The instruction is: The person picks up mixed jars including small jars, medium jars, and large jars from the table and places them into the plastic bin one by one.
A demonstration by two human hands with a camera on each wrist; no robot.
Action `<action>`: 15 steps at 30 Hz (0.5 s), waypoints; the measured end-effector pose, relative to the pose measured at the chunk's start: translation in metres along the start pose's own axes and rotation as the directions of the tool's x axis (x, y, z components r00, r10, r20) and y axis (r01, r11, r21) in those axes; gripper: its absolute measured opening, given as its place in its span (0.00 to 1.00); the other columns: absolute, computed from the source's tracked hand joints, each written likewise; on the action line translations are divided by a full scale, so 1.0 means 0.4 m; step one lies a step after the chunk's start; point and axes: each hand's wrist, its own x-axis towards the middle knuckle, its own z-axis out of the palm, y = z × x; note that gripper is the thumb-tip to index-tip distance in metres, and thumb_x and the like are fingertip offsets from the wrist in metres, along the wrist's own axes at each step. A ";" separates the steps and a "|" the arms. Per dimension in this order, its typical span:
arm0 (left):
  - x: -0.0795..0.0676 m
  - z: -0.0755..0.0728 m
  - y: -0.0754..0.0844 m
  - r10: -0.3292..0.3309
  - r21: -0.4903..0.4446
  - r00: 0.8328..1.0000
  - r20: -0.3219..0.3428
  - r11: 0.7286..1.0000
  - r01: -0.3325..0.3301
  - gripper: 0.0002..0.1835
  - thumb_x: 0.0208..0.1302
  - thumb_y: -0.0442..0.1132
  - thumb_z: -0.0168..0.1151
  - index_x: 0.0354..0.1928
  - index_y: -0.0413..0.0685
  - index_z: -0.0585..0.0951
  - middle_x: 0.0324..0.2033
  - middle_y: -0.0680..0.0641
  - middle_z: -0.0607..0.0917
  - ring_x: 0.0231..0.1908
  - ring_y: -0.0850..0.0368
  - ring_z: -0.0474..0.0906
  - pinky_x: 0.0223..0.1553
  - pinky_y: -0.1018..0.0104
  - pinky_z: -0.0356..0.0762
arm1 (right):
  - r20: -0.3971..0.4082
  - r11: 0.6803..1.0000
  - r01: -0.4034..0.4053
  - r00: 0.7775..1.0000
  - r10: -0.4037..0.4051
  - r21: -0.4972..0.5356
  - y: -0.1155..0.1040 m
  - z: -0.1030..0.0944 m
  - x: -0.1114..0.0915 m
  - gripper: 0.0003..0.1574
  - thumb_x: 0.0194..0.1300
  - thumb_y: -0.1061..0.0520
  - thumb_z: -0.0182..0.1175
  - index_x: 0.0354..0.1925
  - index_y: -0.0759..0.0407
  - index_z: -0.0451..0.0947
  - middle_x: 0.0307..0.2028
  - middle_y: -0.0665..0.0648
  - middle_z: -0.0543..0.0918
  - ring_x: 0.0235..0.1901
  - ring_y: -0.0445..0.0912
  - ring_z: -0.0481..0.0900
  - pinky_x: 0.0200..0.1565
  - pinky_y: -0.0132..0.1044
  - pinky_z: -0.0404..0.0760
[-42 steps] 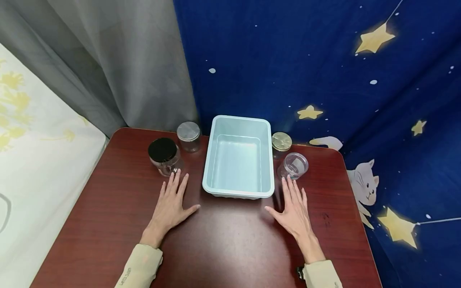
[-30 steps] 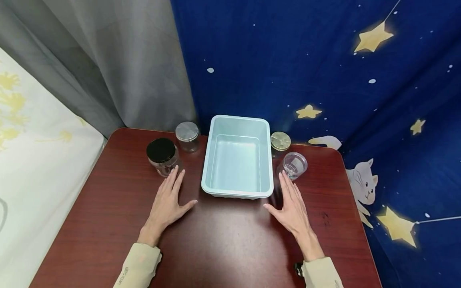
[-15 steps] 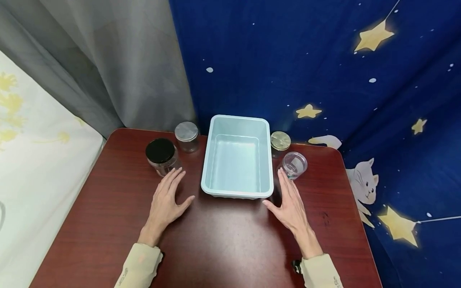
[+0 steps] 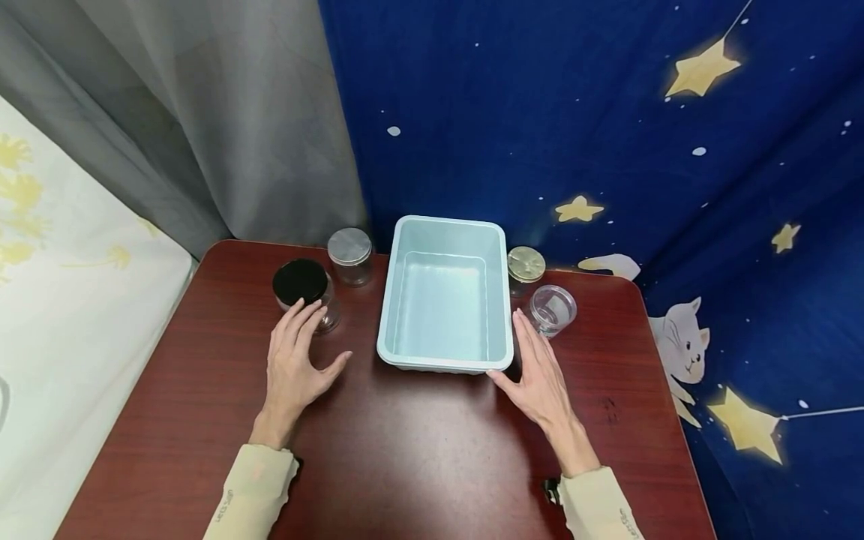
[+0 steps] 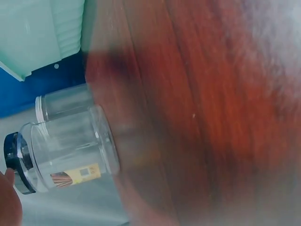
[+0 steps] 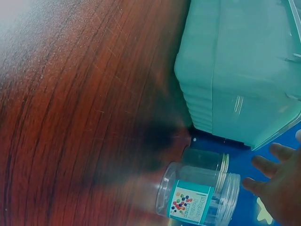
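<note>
My left hand [image 4: 293, 373] hovers, fingers extended, in front of a clear jar with a black lid [image 4: 301, 282]; its fingertips overlap the jar in the head view. That jar [image 5: 70, 150] carries a yellow label in the left wrist view. My right hand [image 4: 540, 375] reaches along the right side of a light blue plastic basin [image 4: 445, 365], thumb near its front corner; whether it touches is unclear. Just right of those fingers stands a clear lidless-looking jar [image 4: 553, 309], with a teal label [image 6: 190, 201] in the right wrist view. Neither hand holds anything.
Behind the black-lidded jar stands a jar with a silver lid [image 4: 350, 247]. A jar with a gold lid [image 4: 526, 265] stands right of the basin. All rest on a dark red wooden table [image 4: 418, 457], with a blue star-patterned curtain [image 4: 472, 112] and a grey curtain [image 4: 270, 112] behind.
My left hand has moved left and forward toward the black-lidded jar. My right hand has shifted left and forward, closer to the basin's side. The jars and basin stay put.
</note>
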 end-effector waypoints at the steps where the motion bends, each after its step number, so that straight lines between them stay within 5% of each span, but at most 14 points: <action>1: 0.003 -0.001 -0.001 0.001 0.005 1.000 -0.012 1.000 -0.001 0.40 0.54 0.61 0.66 0.64 0.43 0.77 0.64 0.43 0.77 0.67 0.37 0.66 0.66 0.42 0.57 | 0.001 1.000 0.000 1.000 0.000 -0.002 -0.001 0.000 0.001 0.62 0.62 0.21 0.51 0.78 0.56 0.50 0.76 0.56 0.56 0.73 0.53 0.58 0.70 0.54 0.53; 15: 0.035 0.003 -0.019 -0.020 -0.026 0.996 -0.081 1.000 0.018 0.41 0.51 0.64 0.68 0.62 0.43 0.79 0.63 0.41 0.77 0.66 0.37 0.67 0.66 0.41 0.56 | -0.011 1.000 0.013 1.000 -0.013 0.010 -0.005 0.007 0.010 0.62 0.63 0.21 0.50 0.78 0.57 0.51 0.75 0.58 0.58 0.72 0.53 0.59 0.66 0.61 0.58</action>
